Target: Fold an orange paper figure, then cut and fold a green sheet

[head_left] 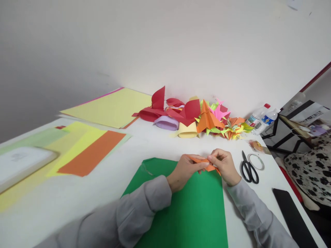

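Note:
Between my two hands is a small piece of folded orange paper (210, 167), held over the green sheet (196, 210). My left hand (185, 169) pinches its left part, thumb on the near side. The fingers of my right hand (224, 163) are closed on its right end. My fingers cover part of the folds, so its full shape is hidden. Behind my hands lies a pile of folded paper pieces, with an orange folded piece (207, 119) standing up among pink, green and yellow ones.
Black-handled scissors (249, 171) and a tape roll (256, 162) lie right of my right hand. Two bottles (266, 120) stand at the back right. A black flat object (293, 217) lies near the right edge. Coloured sheets (91, 155) and a white device (23, 163) occupy the left.

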Motion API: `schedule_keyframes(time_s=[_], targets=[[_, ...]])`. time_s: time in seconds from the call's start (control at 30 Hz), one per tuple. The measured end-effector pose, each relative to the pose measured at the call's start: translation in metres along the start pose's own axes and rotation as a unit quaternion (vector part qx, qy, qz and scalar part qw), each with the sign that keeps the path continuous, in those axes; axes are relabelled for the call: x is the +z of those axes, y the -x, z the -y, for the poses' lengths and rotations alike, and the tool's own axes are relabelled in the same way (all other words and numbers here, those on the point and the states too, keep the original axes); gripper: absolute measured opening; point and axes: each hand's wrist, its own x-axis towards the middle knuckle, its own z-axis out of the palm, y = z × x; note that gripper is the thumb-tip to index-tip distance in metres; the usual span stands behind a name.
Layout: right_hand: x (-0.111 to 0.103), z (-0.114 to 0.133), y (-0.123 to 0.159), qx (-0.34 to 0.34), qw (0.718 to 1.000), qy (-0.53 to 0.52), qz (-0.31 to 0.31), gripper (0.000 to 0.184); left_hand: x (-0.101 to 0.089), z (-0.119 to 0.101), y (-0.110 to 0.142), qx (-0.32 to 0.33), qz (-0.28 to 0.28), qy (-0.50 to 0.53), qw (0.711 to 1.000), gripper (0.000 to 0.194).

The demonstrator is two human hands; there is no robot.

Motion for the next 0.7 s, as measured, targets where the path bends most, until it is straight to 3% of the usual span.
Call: schedule_keyframes(time_s=[0.33, 0.53, 0.7], targets=[[0.0011, 0.0017, 0.001, -0.006, 1.0, 0.004, 0.007, 0.039, -0.0021, 0.0009, -0.0005, -0.004, 0.01, 0.016, 1.0, 0.022], [0.0005, 0.004, 0.0032, 0.023, 0.993, -0.056, 0.102, 0.031, -0.0018, 0.0004, -0.0006, -0.023, 0.003, 0.047, 0.999, 0.021], [-0.0018, 0.0012, 0.0037, 0.015, 0.995, -0.042, 0.091, 0.026, -0.0016, 0.0031, -0.0012, -0.04, 0.004, 0.075, 0.996, 0.019]])
